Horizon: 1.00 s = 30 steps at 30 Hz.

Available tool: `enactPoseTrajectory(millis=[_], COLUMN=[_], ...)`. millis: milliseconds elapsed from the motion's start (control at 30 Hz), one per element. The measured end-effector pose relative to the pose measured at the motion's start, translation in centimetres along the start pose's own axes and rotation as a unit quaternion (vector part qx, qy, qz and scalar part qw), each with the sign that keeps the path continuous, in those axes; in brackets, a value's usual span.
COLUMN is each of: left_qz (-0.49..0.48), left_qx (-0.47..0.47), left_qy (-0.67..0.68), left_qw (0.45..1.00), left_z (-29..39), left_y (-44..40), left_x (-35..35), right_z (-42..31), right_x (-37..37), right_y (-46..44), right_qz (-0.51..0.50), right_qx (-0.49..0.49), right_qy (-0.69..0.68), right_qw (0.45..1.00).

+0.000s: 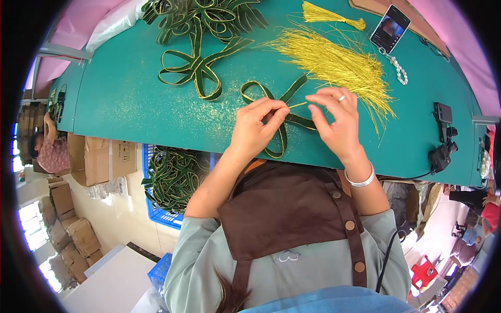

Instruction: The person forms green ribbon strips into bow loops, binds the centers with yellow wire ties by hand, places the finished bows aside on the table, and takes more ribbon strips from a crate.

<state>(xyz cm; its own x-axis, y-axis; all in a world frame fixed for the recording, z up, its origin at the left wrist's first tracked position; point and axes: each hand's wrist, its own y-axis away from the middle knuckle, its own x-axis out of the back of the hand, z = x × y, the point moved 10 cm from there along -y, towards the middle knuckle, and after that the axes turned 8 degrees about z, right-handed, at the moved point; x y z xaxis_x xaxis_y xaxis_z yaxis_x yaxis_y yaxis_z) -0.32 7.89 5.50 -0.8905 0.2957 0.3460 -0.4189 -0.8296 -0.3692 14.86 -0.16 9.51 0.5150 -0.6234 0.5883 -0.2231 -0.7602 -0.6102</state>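
Note:
A dark green ribbon bow with gold edges point(283, 142) lies on the table in front of me. My left hand point(258, 125) is closed, with thumb and fingertips pinching the middle of this bow. A short gold twist tie point(298, 105) sticks out from the pinch toward the right. My right hand point(336, 120), wearing a ring and a bangle, is at the tie's free end. Its thumb and forefinger are slightly apart, with a gap between the tips. The left fingers hide the bow's centre.
A finished-looking bow point(197, 63) and a pile of bows point(209, 18) lie at the back left. Loose gold ties point(334, 55), a tied bundle point(331, 15) and a phone point(390, 28) lie at the back right. A blue basket point(156, 211) of ribbon stands below the table edge.

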Motion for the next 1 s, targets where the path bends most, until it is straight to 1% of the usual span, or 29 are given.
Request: enactPoseTrajectory(millis=[67, 167, 300, 333, 367, 400, 433, 500, 533, 567, 600, 633, 667, 733, 767, 800, 833, 867, 900, 933, 967, 1000], left_qz=[-0.002, -0.002, -0.009, -0.008, 0.04, 0.089, 0.09, 0.104, 0.105, -0.035, -0.169, -0.178, -0.174, -0.134, -0.14, -0.141, -0.125, -0.106, -0.096, -0.097, -0.038, 0.022], left_qx=[0.002, 0.008, 0.004, 0.004, -0.01, -0.024, -0.024, 0.067, 0.068, 0.276, 0.459, 0.51, 0.51, 0.467, 0.466, 0.465, 0.373, 0.271, 0.243, 0.243, 0.132, 0.018], left_qy=[0.002, 0.007, 0.011, 0.011, 0.007, 0.004, 0.004, -0.017, -0.017, 0.152, 0.308, 0.355, 0.354, 0.351, 0.298, 0.298, 0.188, 0.073, -0.056, -0.056, -0.14, -0.221], left_qw=[1.0, 1.0, 1.0, 1.0, 0.999, 0.996, 0.996, 0.992, 0.992, 0.948, 0.816, 0.763, 0.764, 0.801, 0.821, 0.821, 0.9, 0.954, 0.964, 0.964, 0.981, 0.975], left_z=[0.1, 0.1, -0.1, 0.2, 0.9, 1.5, 1.3, -1.4, -1.2, -3.8, -3.9, -3.5, -4.0, -5.2, -5.8, -6.0, -6.0, -5.2, -4.1, -4.2, -2.8, -0.9], left_y=[0.0, 0.2, 0.4, 0.4, 0.4, 0.5, 1.1, 2.7, 2.7, 4.0, 7.0, 7.5, 7.5, 6.5, 6.1, 6.2, 5.0, 3.8, 2.9, 3.0, 2.0, 1.6], left_x=[0.0, 0.1, 0.0, -0.1, 0.8, 1.7, 1.9, 3.4, 4.3, 2.0, -0.9, -1.2, -1.0, -0.2, 0.2, 0.0, 0.8, 1.5, 2.4, 1.9, 2.7, 3.2], right_z=[-0.4, -0.4, -1.1, -0.9, -0.7, -1.0, -1.3, -2.1, -3.3, -4.6, -5.2, -6.4, -7.4, -7.9, -7.8, -7.7, -7.4, -7.2, -6.8, -6.5, -6.4, -6.0], right_x=[-0.2, -0.6, -0.8, -0.9, -1.1, -1.0, -0.9, -0.9, -1.1, -1.4, -1.8, -2.4, -3.0, -3.8, -4.0, -4.0, -4.1, -4.3, -4.6, -4.9, -5.1, -5.4], right_y=[-0.1, -0.2, -0.5, -0.5, -0.5, -0.6, -0.7, -0.6, -0.3, 0.1, 0.6, 1.3, 2.0, 2.8, 2.9, 2.9, 2.9, 3.0, 3.1, 3.1, 3.1, 3.1], right_qz=[0.015, 0.016, 0.013, 0.006, -0.002, -0.002, -0.005, -0.009, -0.017, -0.026, -0.028, -0.035, -0.04, -0.037, -0.033, -0.029, -0.021, -0.021, -0.024, -0.026, -0.026, -0.032], right_qx=[0.028, 0.035, 0.037, 0.012, -0.013, -0.012, -0.017, -0.022, 0.009, 0.039, 0.039, 0.071, 0.104, 0.12, 0.12, 0.119, 0.112, 0.111, 0.106, 0.101, 0.101, 0.089], right_qy=[-0.001, -0.009, -0.028, -0.055, -0.081, -0.081, -0.097, -0.113, -0.114, -0.115, -0.119, -0.109, -0.098, -0.079, -0.067, -0.053, -0.041, -0.039, -0.025, -0.011, -0.011, -0.011], right_qw=[0.999, 0.999, 0.999, 0.998, 0.997, 0.997, 0.995, 0.993, 0.993, 0.992, 0.992, 0.991, 0.989, 0.989, 0.99, 0.991, 0.993, 0.993, 0.994, 0.994, 0.995, 0.995])
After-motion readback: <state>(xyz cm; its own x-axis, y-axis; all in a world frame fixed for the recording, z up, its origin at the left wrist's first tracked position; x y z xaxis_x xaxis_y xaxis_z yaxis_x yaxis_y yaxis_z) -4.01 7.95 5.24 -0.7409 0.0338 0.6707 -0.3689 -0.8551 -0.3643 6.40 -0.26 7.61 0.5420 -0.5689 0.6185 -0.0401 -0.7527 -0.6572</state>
